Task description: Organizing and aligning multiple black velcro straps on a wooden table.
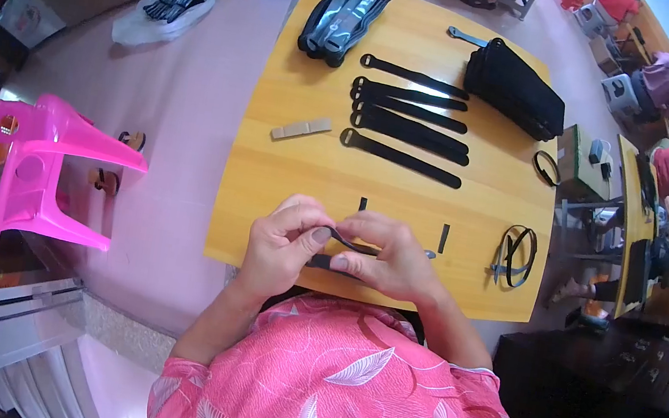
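Note:
Above the near edge of the table, my left hand [287, 241] and my right hand [392, 256] pinch a black strap [355, 244] between them, its band bent at the fingertips. Another black band [320, 262] shows just below, partly covered by my fingers; whether it belongs to the same strap I cannot tell. Beyond my hands, several black straps with ring ends [403, 157] lie side by side, rings to the left. Two small black strips [444, 238] rest close to my hands, one at each side. Something small and grey peeks out beside my right hand.
On the yellow table [270, 183] stand a bundle of packed grey-black straps [344, 22], a black case [516, 87], a beige segmented block [301, 129] and coiled black cords [519, 256]. A pink stool [42, 159] stands to the left. Other people work at tables on the right.

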`<state>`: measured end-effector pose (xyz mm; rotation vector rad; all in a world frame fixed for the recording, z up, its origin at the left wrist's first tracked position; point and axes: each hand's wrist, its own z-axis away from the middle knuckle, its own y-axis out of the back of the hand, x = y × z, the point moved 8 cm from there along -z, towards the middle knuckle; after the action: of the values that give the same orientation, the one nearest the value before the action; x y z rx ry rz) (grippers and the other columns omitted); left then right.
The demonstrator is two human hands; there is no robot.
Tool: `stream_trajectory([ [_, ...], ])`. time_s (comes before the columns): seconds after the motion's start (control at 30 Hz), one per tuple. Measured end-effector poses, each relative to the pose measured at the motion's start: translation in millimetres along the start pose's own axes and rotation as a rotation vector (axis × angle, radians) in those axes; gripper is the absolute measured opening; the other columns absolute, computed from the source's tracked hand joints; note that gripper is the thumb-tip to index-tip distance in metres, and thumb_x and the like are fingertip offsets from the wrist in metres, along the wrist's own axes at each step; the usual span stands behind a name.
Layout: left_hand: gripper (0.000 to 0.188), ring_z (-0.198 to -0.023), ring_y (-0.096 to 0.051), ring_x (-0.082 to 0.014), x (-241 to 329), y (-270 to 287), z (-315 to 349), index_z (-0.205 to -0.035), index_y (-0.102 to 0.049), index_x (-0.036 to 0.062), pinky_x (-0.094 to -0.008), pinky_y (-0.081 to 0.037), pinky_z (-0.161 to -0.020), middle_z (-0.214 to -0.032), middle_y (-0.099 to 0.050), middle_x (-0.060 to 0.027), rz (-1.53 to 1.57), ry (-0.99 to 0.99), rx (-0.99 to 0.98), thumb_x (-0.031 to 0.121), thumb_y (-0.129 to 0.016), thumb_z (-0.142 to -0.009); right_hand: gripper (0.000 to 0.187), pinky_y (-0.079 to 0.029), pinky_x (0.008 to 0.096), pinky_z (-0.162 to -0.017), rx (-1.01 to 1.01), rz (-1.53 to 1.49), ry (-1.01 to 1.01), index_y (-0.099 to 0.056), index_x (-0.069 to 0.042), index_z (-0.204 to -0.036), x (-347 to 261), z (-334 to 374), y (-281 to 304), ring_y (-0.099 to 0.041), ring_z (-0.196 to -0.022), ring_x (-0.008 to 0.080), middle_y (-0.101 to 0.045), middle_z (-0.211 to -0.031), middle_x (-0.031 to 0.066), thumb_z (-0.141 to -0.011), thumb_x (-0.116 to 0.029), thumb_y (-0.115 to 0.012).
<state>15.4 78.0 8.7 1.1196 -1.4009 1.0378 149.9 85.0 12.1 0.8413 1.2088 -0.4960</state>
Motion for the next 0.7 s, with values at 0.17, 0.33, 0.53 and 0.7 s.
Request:
stream_trajectory([
  [0.17,0.008,-0.073,-0.059,-0.0104,-0.4,-2.1,-0.6,-0.098,-0.064,-0.0014,-0.0220,-0.049,-0.063,-0.091,-0.057,-0.0061,0.226,0.068,-0.004,0.003,-0.061,-0.092,0.017,-0.050,0.0297,-0.072,0.165,-0.105,0.016,-0.067,0.001,-0.094,-17.1,-0.6,27.5,-0.063,-0.079,0.0186,-0.066,-0.084,0.0091,-0.086,-0.014,-0.067],
  [0.33,0.009,-0.070,-0.059,-0.0103,6.6,-7.9,3.6,-0.099,-0.064,-0.0023,-0.0223,-0.049,-0.061,-0.087,-0.058,-0.0061,0.082,0.066,-0.054,0.002,-0.060,-0.092,0.016,-0.050,0.0285,-0.068,0.041,-0.184,-0.174,-0.068,0.002,-0.092,-13.0,0.4,12.9,-0.062,-0.075,0.0128,-0.068,-0.079,0.0080,-0.088,-0.012,-0.062],
  [0.53,0.010,-0.069,-0.060,-0.0101,1.7,-6.2,6.0,-0.100,-0.063,-0.0033,-0.0224,-0.049,-0.061,-0.083,-0.060,-0.0059,0.052,0.105,-0.037,0.002,-0.061,-0.091,0.014,-0.047,0.0245,-0.065,0.000,-0.181,-0.172,-0.068,0.003,-0.089,-6.8,-4.3,11.1,-0.058,-0.074,0.0087,-0.065,-0.077,0.0038,-0.087,-0.010,-0.065],
  [0.7,0.016,-0.072,-0.062,-0.0102,-13.1,-6.6,14.2,-0.106,-0.058,-0.0045,-0.0227,-0.052,-0.064,-0.087,-0.061,-0.0064,0.243,0.219,0.053,0.001,-0.060,-0.092,0.010,-0.044,0.0216,-0.061,-0.074,-0.298,-0.198,-0.067,0.004,-0.084,-8.3,-11.3,9.5,-0.054,-0.070,0.0064,-0.061,-0.073,0.0004,-0.085,-0.007,-0.066],
])
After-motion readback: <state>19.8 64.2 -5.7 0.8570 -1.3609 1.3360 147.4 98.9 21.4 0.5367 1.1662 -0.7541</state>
